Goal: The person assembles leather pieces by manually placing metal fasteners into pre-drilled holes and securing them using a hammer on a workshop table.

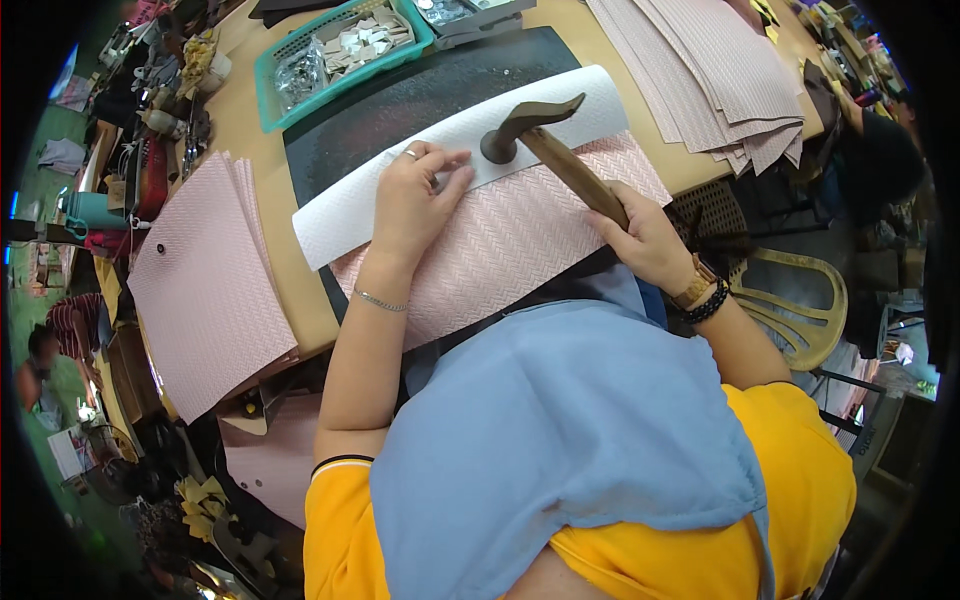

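Note:
In my right hand (640, 235) is a hammer (575, 170), gripped by its wooden handle. Its curved dark metal head (515, 128) hangs over the white band of the sheet, flat face downward. My left hand (420, 195) lies on that white band, just left of the hammer head. Its thumb and fingertips are drawn close together, and whatever is between them is too small to make out. A pink herringbone-textured sheet (500, 250) lies before me, its far part turned over to show the white backing (360, 205). Under it is a dark, worn mat (370, 130).
A teal basket (265, 90) holds small pale pieces and a clear bag at the back left. Pink sheets are stacked at the left (205, 290) and far right (720, 80). A yellow plastic chair (830, 290) stands right. Someone in a striped top (75, 320) is far left.

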Available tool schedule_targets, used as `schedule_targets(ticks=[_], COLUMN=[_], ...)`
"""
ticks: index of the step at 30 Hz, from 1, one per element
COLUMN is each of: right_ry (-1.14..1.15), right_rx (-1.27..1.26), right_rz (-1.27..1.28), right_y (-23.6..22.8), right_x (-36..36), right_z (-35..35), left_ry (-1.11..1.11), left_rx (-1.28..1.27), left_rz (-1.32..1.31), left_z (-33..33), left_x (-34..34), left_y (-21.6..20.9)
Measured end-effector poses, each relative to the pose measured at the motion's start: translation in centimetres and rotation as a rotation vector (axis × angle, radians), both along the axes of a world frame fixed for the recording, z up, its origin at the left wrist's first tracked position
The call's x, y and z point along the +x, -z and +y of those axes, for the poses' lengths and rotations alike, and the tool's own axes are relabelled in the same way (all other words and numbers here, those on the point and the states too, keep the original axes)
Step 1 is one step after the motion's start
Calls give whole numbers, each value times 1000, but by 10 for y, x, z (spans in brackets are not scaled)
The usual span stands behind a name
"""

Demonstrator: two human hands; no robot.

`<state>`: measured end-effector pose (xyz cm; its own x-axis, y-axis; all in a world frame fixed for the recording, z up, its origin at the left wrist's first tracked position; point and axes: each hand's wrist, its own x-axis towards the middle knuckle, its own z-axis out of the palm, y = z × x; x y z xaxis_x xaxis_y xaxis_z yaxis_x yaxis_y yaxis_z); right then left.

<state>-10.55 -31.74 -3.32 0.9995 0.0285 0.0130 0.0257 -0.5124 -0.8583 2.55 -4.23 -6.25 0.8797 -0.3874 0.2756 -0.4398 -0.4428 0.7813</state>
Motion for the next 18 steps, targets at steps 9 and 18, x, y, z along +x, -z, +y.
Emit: schedule_targets(ticks=[9, 18], right_ry=[-65, -76], right_rx=[-145, -173], right_rz=[84, 12], right_y=[-19, -17], right_x=[1, 1], right_z=[9, 13], left_ry=[-22, -20], left_rx=[-21, -11], left_rz=[-45, -32], left_z=[1, 3], left_x=[0, 1], left_y=[-5, 1])
